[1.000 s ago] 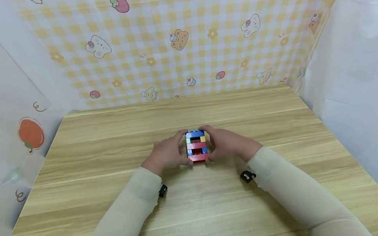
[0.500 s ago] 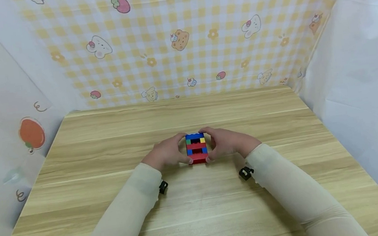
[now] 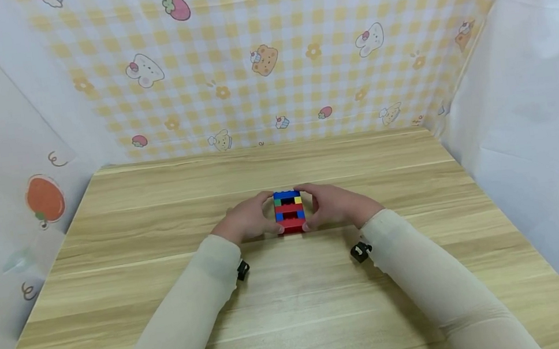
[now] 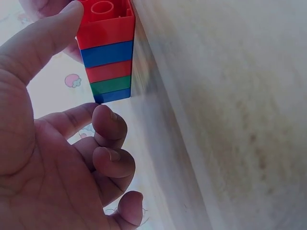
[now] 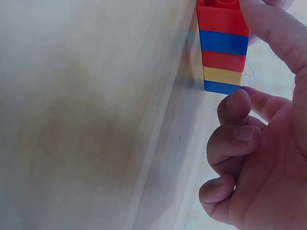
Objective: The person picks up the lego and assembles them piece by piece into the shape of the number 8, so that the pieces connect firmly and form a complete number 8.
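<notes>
Between my hands lies a small structure of toy building bricks (image 3: 289, 209), on its side, with its studded blue end toward the back and its red end toward me. Two gaps show through its middle. My left hand (image 3: 248, 219) pinches its left side, thumb at the red end (image 4: 106, 29) and index finger at the blue end (image 4: 114, 94). On the other side my right hand (image 3: 333, 206) pinches it likewise, its thumb at the red brick and index finger at the blue one. In both wrist views the remaining fingers curl loosely beside the stack. A yellow brick (image 5: 222, 75) shows on the right side, a green one (image 4: 111, 85) on the left.
The wood-grain table (image 3: 296, 312) extends around the hands. A checked cloth with cartoon prints (image 3: 294, 79) hangs behind it, and white sheets flank both sides. A black wrist device (image 3: 360, 252) sits by the right cuff, another (image 3: 242, 270) by the left.
Both hands hold the brick structure throughout. Over the last half second they have shifted it slightly away from the person, after a small shift nearer before that.
</notes>
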`<action>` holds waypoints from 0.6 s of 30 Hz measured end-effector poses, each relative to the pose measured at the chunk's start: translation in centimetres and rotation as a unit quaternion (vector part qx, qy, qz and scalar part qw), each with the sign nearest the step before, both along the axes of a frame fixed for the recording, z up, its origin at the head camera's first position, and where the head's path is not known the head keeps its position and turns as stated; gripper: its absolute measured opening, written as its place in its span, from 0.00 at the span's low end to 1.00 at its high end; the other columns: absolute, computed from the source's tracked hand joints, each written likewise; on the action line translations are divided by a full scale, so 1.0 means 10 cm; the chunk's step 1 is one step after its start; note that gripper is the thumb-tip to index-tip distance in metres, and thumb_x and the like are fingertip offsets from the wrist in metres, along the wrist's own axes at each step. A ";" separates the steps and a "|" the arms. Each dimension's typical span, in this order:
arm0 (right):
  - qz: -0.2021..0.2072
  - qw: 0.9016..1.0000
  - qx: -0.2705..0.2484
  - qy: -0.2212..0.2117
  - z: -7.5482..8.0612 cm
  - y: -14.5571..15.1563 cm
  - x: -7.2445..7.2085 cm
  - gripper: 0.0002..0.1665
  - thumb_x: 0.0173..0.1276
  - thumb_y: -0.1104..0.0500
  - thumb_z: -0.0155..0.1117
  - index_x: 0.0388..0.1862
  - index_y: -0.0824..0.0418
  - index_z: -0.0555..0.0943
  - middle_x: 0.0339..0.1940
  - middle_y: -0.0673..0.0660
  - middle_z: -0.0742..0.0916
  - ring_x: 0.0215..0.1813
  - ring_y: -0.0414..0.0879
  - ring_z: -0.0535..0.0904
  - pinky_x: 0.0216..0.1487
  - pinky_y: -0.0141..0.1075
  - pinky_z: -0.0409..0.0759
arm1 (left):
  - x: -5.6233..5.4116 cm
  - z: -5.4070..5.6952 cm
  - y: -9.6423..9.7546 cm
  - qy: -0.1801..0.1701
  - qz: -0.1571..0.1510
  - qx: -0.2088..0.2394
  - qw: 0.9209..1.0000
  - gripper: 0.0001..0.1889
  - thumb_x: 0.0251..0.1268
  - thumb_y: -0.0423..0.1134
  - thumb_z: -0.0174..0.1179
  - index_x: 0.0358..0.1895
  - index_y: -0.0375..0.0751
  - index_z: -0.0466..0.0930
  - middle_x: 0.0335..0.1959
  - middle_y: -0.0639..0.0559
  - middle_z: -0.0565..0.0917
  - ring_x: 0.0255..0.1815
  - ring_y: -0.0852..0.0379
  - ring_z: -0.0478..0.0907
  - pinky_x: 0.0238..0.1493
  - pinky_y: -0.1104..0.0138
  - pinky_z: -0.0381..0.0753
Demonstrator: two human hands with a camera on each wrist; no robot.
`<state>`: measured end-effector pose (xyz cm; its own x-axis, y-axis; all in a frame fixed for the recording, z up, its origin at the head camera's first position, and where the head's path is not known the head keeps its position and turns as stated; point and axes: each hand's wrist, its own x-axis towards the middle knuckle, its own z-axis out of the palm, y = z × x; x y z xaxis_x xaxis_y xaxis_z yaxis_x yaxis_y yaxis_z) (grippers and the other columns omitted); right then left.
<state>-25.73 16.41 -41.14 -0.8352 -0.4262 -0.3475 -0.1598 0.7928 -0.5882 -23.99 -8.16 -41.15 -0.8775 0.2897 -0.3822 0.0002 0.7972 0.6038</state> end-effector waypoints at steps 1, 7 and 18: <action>0.000 1.000 0.001 -0.001 0.00 0.00 -0.01 0.60 0.59 0.46 0.85 0.85 0.38 0.60 0.47 0.57 0.81 0.49 0.53 0.76 0.48 0.46 0.76 | -0.01 0.00 0.00 0.000 0.000 -0.001 1.000 0.49 0.61 0.52 0.77 0.84 0.59 0.59 0.81 0.46 0.68 0.80 0.37 0.63 0.80 0.32 0.43; -0.001 1.000 0.011 -0.006 0.00 -0.01 -0.08 0.59 0.60 0.46 0.84 0.85 0.37 0.61 0.47 0.57 0.81 0.48 0.53 0.76 0.47 0.45 0.76 | -0.06 -0.03 0.01 -0.002 0.006 -0.008 1.000 0.50 0.60 0.53 0.77 0.84 0.59 0.58 0.82 0.46 0.67 0.81 0.37 0.62 0.80 0.32 0.47; -0.005 0.999 0.006 0.031 0.01 0.08 -0.07 0.64 0.63 0.40 0.80 0.88 0.40 0.51 0.44 0.57 0.82 0.44 0.53 0.78 0.45 0.45 0.78 | -0.03 0.03 -0.10 0.005 0.016 0.015 1.000 0.52 0.63 0.61 0.73 0.86 0.58 0.53 0.81 0.45 0.68 0.79 0.38 0.65 0.75 0.36 0.64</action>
<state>-26.38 17.19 -40.99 -0.8598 -0.4129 -0.3003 -0.1868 0.8018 -0.5676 -24.26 -9.19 -40.88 -0.8907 0.2723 -0.3640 -0.0189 0.7778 0.6283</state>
